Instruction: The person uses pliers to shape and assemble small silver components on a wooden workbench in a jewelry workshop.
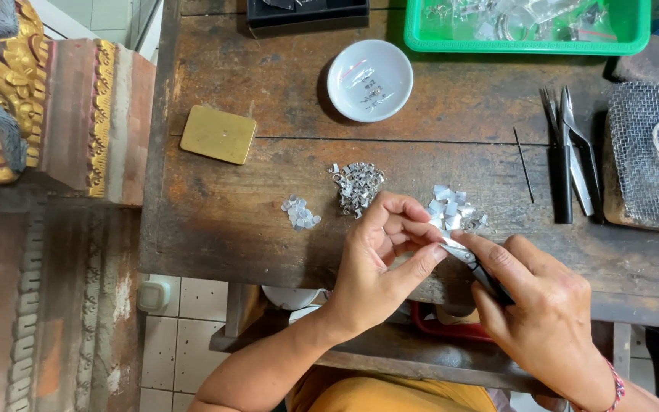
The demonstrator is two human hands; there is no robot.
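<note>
My left hand [387, 255] and my right hand [532, 301] meet above the front edge of a worn wooden workbench [230, 221]. The right hand grips small pliers [473, 263] whose tip reaches my left fingertips, which pinch a tiny silver piece there. Just beyond the hands lie three heaps of small silver bits: flat squares [451, 207] next to the left fingers, bent or curled pieces [357, 185] in the middle, and a smaller flat pile [300, 213] to the left.
A white dish [370, 80] with a few silver pieces sits farther back, a brass square plate [218, 134] to its left. Tweezers and pliers [570, 152] lie at right beside a wire-mesh pad [646, 152]. A green tray [528, 27] stands at the back.
</note>
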